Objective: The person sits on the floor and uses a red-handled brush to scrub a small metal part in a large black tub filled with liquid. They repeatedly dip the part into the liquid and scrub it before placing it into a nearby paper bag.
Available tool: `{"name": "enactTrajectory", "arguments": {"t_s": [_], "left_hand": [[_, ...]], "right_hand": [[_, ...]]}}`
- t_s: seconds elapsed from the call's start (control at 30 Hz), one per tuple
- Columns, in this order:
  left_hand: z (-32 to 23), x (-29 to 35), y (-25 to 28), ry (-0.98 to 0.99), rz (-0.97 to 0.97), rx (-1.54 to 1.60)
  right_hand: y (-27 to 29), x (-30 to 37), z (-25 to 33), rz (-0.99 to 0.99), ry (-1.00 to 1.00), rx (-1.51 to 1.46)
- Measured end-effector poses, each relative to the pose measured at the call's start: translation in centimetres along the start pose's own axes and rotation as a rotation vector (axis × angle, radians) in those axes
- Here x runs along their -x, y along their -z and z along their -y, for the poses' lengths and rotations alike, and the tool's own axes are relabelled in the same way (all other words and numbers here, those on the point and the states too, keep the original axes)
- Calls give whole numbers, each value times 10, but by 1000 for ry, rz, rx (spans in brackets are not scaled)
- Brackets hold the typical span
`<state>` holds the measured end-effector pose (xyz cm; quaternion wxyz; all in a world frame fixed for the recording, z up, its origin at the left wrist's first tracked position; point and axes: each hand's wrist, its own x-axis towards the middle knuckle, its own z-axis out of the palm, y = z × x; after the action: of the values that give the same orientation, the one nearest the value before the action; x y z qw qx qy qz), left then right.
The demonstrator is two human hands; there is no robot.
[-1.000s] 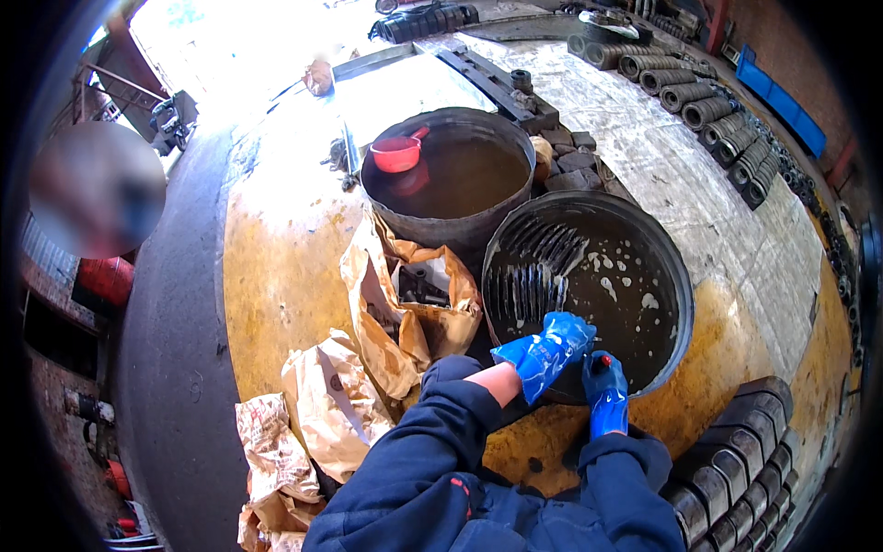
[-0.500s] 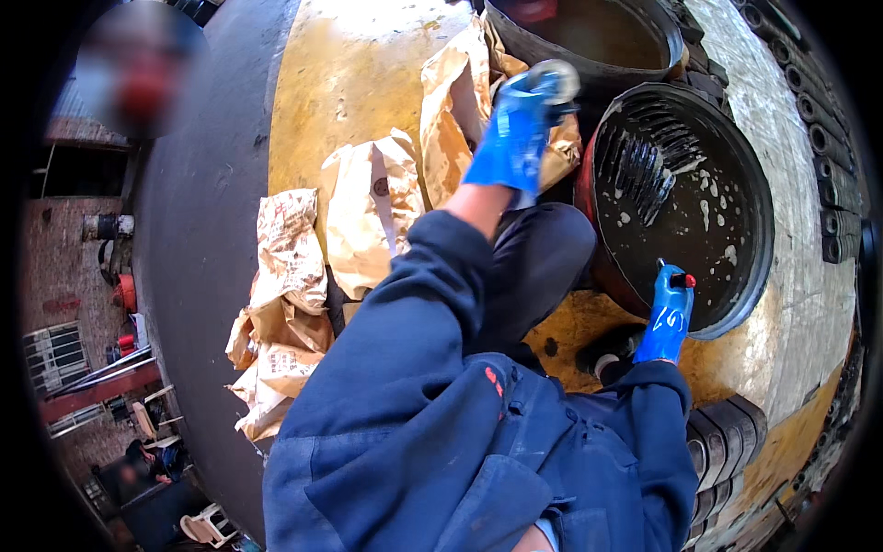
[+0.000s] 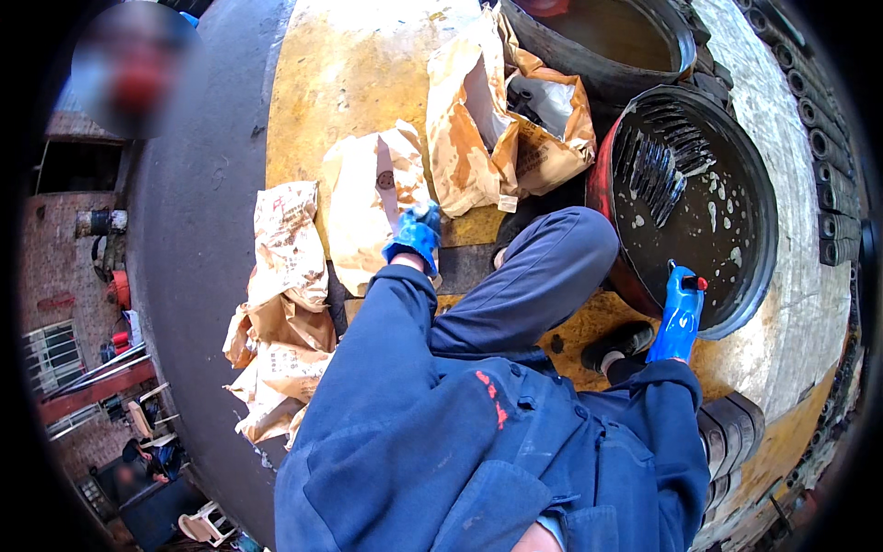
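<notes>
1. Head view: the person in blue overalls crouches on a yellow-stained floor [image 3: 359, 83], one knee drawn up between the two arms.
2. A round black tub [image 3: 736, 304] with a red outer wall stands at the person's right; dark liquid with pale flecks fills it, and a bundle of thin metal rods [image 3: 664, 166] lies in it near the far side. A second tub [image 3: 607, 37] of brown liquid stands just behind it.
3. Crumpled brown paper bags [image 3: 368, 193] lie spread to the left and ahead, some torn open and oil-stained.
4. The left hand [image 3: 414, 237], in a blue glove, reaches down onto the nearest bag; its fingers look curled on the paper's edge, though whether they truly pinch it I cannot tell.
5. The right hand [image 3: 679, 313], also gloved, rests on the black tub's near rim, fingers closed over the lip.
6. Judging by this, the step in hand is fetching a bag; the next move calls for a firm grip and a lift clear of the neighbouring bags.
</notes>
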<state>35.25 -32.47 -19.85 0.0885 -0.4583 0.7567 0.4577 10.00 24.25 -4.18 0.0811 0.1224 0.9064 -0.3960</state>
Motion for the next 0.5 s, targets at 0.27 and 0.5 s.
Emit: {"name": "enactTrajectory", "arguments": {"t_s": [0.27,0.5], "left_hand": [[24,-27,-15,-345,13,225],[-106,-6,-39,-530,274,835]], "right_hand": [[0,9,4,-2,32,0],[2,12,-12,-99,79,-22]]}}
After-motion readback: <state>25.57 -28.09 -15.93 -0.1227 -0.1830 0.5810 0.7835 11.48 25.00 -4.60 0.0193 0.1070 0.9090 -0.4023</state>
